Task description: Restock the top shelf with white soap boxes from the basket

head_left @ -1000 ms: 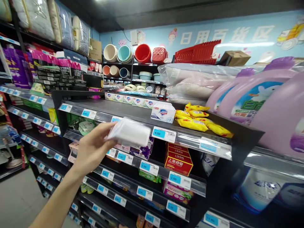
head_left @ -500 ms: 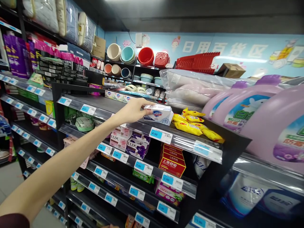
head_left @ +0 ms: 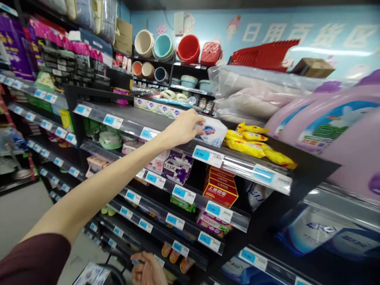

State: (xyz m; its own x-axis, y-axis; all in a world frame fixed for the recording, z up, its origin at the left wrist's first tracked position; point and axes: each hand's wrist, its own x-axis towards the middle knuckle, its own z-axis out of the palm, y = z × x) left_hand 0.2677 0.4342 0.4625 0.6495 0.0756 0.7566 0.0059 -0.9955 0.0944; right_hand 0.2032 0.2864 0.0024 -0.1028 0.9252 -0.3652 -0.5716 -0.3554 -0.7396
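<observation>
White soap box [head_left: 211, 132], blue-and-red logo

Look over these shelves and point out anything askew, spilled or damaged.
The yellow packets look untidy: heaped at mixed angles on the upper shelf, right of the white soap box. I see no spill or clear damage, though some parts are blurred.

Red basket [head_left: 264, 55] showing ribbed, matt plastic; pillows [head_left: 252, 99] lying in clear, wrinkled, glossy film. Yellow packets [head_left: 252, 144] are reflecting light from crinkled plastic. Jugs [head_left: 341, 114] are presenting smooth plastic with a soft sheen. Soap box [head_left: 211, 132] is exhibiting smooth, printed card. Shelf edge [head_left: 237, 166] is gleaming as clear plastic; brown carton [head_left: 314, 67] is displaying matt cardboard. Sleeve [head_left: 38, 257] is appearing as matt cloth.
</observation>
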